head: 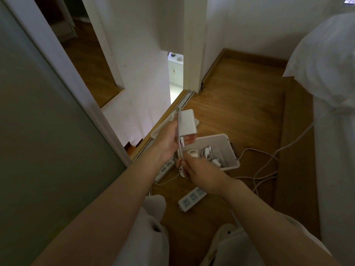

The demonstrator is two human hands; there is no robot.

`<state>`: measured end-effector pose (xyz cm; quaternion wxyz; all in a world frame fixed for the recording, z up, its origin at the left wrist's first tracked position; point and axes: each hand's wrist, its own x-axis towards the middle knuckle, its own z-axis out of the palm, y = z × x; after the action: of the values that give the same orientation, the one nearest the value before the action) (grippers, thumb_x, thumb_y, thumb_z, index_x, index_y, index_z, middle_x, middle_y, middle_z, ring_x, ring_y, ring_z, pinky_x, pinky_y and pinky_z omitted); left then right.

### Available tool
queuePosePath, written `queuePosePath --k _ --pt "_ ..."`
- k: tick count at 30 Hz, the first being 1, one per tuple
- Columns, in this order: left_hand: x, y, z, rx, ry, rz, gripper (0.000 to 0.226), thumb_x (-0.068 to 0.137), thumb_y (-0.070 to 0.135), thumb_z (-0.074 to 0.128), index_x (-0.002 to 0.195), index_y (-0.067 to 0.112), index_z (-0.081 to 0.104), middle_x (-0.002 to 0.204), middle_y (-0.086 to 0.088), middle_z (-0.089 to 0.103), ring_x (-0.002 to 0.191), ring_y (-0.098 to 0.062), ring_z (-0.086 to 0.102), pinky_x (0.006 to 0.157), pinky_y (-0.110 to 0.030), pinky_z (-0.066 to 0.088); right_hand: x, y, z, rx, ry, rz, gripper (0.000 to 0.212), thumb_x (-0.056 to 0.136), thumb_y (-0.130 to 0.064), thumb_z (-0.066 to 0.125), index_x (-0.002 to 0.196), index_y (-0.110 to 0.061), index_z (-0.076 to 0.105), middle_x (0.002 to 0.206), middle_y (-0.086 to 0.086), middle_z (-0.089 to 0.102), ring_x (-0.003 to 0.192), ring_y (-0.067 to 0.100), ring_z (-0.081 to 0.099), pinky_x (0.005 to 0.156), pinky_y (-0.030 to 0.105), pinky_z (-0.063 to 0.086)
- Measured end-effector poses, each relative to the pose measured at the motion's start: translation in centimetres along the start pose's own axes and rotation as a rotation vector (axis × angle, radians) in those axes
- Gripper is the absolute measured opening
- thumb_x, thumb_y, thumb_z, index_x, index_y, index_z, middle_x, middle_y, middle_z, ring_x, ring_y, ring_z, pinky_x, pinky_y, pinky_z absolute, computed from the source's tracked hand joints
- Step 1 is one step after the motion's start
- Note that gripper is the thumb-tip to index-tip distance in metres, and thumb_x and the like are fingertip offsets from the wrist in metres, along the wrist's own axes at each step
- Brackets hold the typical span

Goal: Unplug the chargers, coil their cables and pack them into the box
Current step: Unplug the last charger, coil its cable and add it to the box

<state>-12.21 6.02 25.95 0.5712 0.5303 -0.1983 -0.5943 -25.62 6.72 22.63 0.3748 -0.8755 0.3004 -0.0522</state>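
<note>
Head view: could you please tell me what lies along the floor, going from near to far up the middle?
Near power strip → box holding chargers → sliding-door track → bright doorway beyond.

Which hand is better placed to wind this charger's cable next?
Right. The right hand pinches the cable just below the charger and looks free to loop it, while the left hand is occupied holding the charger above the box.

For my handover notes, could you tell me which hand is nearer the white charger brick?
Left. The left hand holds the charger brick; the right hand pinches its cable below.
</note>
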Motion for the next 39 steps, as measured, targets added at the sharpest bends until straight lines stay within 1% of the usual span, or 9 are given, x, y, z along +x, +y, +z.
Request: queuePosePath --k 5,12,15,18,22,25,29,35,39 --pt "-0.5 0.6 -0.3 -0.084 -0.048 -0.039 0.034 0.098 0.039 0.040 0.112 0.011 0.056 0.077 -0.007 0.061 0.053 -0.012 0.055 0.049 -0.025 0.049 0.2 2.0 -0.4 0.038 -0.010 0.103 0.022 0.101 -0.020 0.032 0.099 -0.015 0.053 0.082 -0.002 0.057 0.075 0.015 0.056 0.073 0.032 0.047" --pt "-0.6 0.8 -0.5 -0.180 -0.174 -0.048 0.032 0.099 0.037 0.037 0.107 0.012 0.056 0.066 -0.002 0.066 0.044 -0.009 0.048 0.043 -0.019 0.039 0.2 3.0 -0.4 0.140 0.014 0.136 0.034 0.101 -0.032 0.030 0.073 -0.026 0.048 0.068 -0.005 0.052 0.063 0.007 0.050 0.063 0.016 0.042" --pt "-0.5 0.9 -1.0 -0.159 -0.286 -0.076 0.033 0.095 0.036 0.039 0.106 0.010 0.056 0.073 -0.005 0.062 0.041 -0.008 0.042 0.036 -0.017 0.031 0.3 3.1 -0.6 0.175 0.017 0.150 0.035 0.099 -0.036 0.035 0.072 -0.021 0.052 0.069 -0.004 0.054 0.066 0.011 0.053 0.071 0.026 0.047" --pt "-0.6 0.8 -1.9 0.103 -0.388 -0.115 0.034 0.092 0.036 0.041 0.105 0.010 0.058 0.073 -0.007 0.055 0.037 -0.007 0.039 0.030 -0.015 0.027 0.3 3.6 -1.2 0.106 0.024 0.150 0.032 0.095 -0.040 0.044 0.074 -0.022 0.059 0.074 -0.001 0.060 0.071 0.020 0.058 0.072 0.035 0.047" --pt "-1.1 0.5 -2.0 0.712 -0.507 -0.177 0.033 0.093 0.043 0.045 0.101 0.015 0.061 0.064 -0.002 0.051 0.044 -0.010 0.035 0.036 -0.017 0.024 0.0 4.4 -1.6 0.000 -0.003 0.173 0.021 0.095 -0.028 0.049 0.105 -0.015 0.062 0.101 0.002 0.064 0.091 0.016 0.060 0.083 0.032 0.049" --pt "-0.9 0.7 -2.4 0.927 -0.548 -0.206 0.046 0.082 0.050 0.048 0.104 0.010 0.058 0.067 -0.002 0.052 0.045 -0.010 0.037 0.037 -0.017 0.026 -0.3 5.3 -2.3 -0.134 0.008 0.242 0.023 0.095 -0.033 0.048 0.096 -0.015 0.063 0.092 0.001 0.064 0.081 0.013 0.060 0.074 0.028 0.049" --pt "-0.1 0.4 -4.3 1.161 -0.446 -0.157 0.045 0.093 0.047 0.049 0.115 0.009 0.060 0.077 -0.008 0.056 0.046 -0.009 0.040 0.041 -0.019 0.029 -0.9 5.6 -4.1 -0.276 0.142 0.248 0.038 0.093 -0.047 0.044 0.075 -0.016 0.057 0.065 -0.004 0.054 0.055 0.007 0.047 0.050 0.017 0.031" --pt "1.5 -0.7 -5.5 1.219 -0.218 -0.060 0.049 0.093 0.048 0.049 0.118 0.007 0.057 0.079 -0.004 0.055 0.051 -0.009 0.046 0.041 -0.018 0.035 -1.0 3.7 -4.4 -0.391 0.260 0.195 0.038 0.097 -0.041 0.041 0.067 -0.021 0.052 0.056 -0.008 0.047 0.048 0.004 0.042 0.044 0.015 0.024" --pt "2.2 -1.8 -6.4 1.268 -0.131 -0.033 0.043 0.092 0.051 0.049 0.114 0.015 0.054 0.095 -0.006 0.061 0.070 -0.019 0.062 0.052 -0.024 0.049 -0.9 1.9 -2.6 -0.314 0.161 0.159 0.030 0.100 -0.035 0.034 0.079 -0.025 0.053 0.070 -0.008 0.054 0.056 0.002 0.047 0.050 0.016 0.031"
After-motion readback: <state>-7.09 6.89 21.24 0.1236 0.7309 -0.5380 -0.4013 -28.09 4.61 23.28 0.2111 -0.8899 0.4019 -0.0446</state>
